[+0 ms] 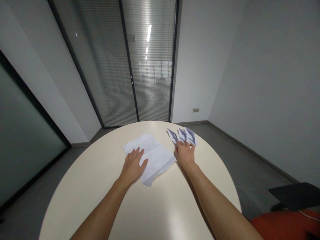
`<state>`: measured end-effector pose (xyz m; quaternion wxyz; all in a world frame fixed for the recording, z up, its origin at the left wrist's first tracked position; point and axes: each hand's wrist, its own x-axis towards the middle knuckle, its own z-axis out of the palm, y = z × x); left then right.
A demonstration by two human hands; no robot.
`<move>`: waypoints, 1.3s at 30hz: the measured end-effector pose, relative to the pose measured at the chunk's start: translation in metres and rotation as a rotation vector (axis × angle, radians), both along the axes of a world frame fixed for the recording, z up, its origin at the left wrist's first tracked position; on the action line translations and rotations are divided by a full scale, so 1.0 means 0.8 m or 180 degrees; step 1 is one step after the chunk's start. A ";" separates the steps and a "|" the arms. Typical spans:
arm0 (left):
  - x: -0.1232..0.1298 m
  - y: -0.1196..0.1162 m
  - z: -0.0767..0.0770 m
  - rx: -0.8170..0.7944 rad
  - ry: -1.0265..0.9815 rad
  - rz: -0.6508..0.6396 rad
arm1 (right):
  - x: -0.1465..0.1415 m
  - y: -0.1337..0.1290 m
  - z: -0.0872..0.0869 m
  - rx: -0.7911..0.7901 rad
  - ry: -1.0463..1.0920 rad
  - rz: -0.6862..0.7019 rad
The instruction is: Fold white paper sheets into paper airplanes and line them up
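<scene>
A creased white sheet of paper [156,155] with an uneven lower edge lies on the round cream table [100,173]. My left hand [133,165] rests flat on the sheet's left part, its fingers spread. Several folded paper pieces [182,135] stand in a row near the table's far right edge. At their near side is my right hand [185,153], fingers apart and bent, the fingertips touching the lower edges of the pieces. Whether it grips any of them cannot be made out.
Beyond the table are a glass partition with blinds [155,83] and grey walls. At the lower right, a red chair [282,225] stands beside the table, with a dark flat object [296,196] above it.
</scene>
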<state>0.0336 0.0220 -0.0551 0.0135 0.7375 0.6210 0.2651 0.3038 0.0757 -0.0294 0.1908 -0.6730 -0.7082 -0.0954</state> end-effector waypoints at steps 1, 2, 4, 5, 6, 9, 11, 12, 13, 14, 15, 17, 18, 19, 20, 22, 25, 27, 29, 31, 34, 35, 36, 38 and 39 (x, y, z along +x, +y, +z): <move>0.000 0.002 0.000 0.0121 -0.0069 -0.0015 | 0.000 0.001 0.004 0.0001 0.0063 0.0012; 0.000 0.003 0.001 0.0233 -0.0142 -0.0035 | 0.000 0.001 0.008 -0.0005 0.0142 0.0033; 0.000 0.005 0.003 0.0407 -0.0305 -0.0077 | 0.001 0.003 0.014 0.0083 0.0359 0.0101; 0.001 0.006 0.004 0.0451 -0.0402 -0.0090 | 0.002 0.004 0.017 0.0175 0.0520 0.0171; 0.002 0.006 0.006 0.0459 -0.0512 -0.0090 | 0.003 0.005 0.018 0.0288 0.0718 0.0276; 0.007 0.007 0.010 0.0337 -0.1003 0.0004 | 0.001 0.006 0.017 0.0563 0.1462 0.0696; 0.011 0.007 0.012 0.0218 -0.1458 0.0115 | -0.003 0.005 0.015 0.0601 0.1887 0.0924; 0.012 0.008 0.012 0.0169 -0.1703 0.0149 | -0.006 0.004 0.014 0.0606 0.2002 0.1037; 0.013 0.009 0.013 0.0135 -0.1949 0.0155 | -0.008 0.003 0.014 0.0597 0.2060 0.1170; 0.014 0.010 0.014 0.0108 -0.2192 0.0139 | -0.011 0.002 0.014 0.0589 0.2068 0.1327; 0.014 0.012 0.015 0.0087 -0.2433 0.0108 | -0.014 0.001 0.014 0.0581 0.2041 0.1495; 0.014 0.014 0.017 0.0050 -0.2894 0.0075 | -0.018 -0.002 0.015 0.0510 0.1918 0.1849; 0.015 0.015 0.019 0.0031 -0.3096 0.0093 | -0.020 -0.004 0.015 0.0442 0.1842 0.2015; 0.015 0.016 0.020 0.0014 -0.3265 0.0138 | -0.021 -0.006 0.016 0.0345 0.1764 0.2159; 0.015 0.017 0.021 0.0003 -0.3395 0.0192 | -0.022 -0.008 0.017 0.0220 0.1691 0.2273; 0.014 0.020 0.022 -0.0002 -0.3518 0.0274 | -0.025 -0.012 0.020 -0.0053 0.1603 0.2371; 0.010 0.025 0.017 0.0075 -0.3392 0.0285 | -0.027 -0.016 0.025 -0.0342 0.1595 0.2398; 0.006 0.028 0.012 0.0161 -0.3253 0.0266 | -0.027 -0.018 0.027 -0.0409 0.1656 0.2480; 0.002 0.030 0.010 0.0209 -0.3211 0.0264 | -0.026 -0.018 0.026 -0.0441 0.1791 0.2530; -0.002 0.030 0.010 0.0213 -0.3202 0.0245 | -0.026 -0.017 0.023 -0.0495 0.2062 0.2503; -0.003 0.027 0.014 0.0230 -0.3033 0.0188 | -0.027 -0.013 0.013 -0.0607 0.2637 0.2369; -0.003 0.026 0.015 0.0251 -0.2914 0.0175 | -0.027 -0.012 0.010 -0.0635 0.2789 0.2330; -0.002 0.025 0.017 0.0272 -0.2778 0.0174 | -0.027 -0.010 0.007 -0.0651 0.2915 0.2305; 0.000 0.021 0.019 0.0301 -0.2498 0.0187 | -0.027 -0.006 0.001 -0.0665 0.3121 0.2262; 0.001 0.019 0.020 0.0303 -0.2377 0.0191 | -0.027 -0.004 -0.002 -0.0666 0.3232 0.2233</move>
